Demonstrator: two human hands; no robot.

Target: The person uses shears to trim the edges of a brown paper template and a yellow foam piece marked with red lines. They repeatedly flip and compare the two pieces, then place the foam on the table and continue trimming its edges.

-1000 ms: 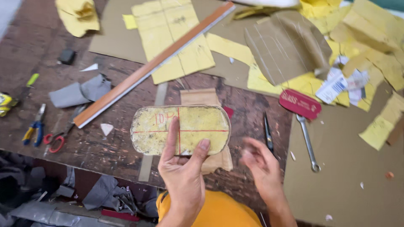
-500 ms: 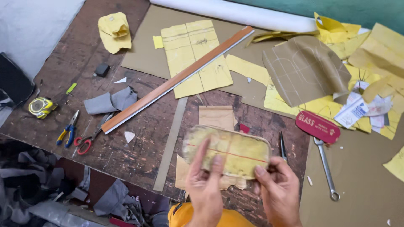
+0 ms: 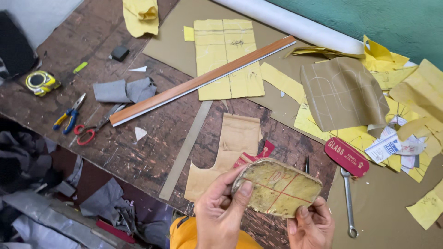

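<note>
- The left hand [image 3: 220, 208] rose from the bottom edge, wrist cut off, its fingers [image 3: 245, 190] closed on the left end of the oval pattern [image 3: 278, 188].
- The pattern was held tilted above the table [image 3: 138, 138], hiding part of the tan cutout [image 3: 230, 147].
- The right hand [image 3: 312, 226], half out of frame, gripped the pattern's lower right edge.

Behind the oval yellow pattern piece [image 3: 279, 188], the red card [image 3: 254, 156] and a dark pointed tool [image 3: 307, 164] were mostly hidden, and the kind of tool could not be told. Both the left hand [image 3: 222, 210] and the right hand [image 3: 310, 226] below that piece were cut off by the bottom edge. Above and to the right of it, the white roll [image 3: 295, 25] ran out of the top edge.
</note>
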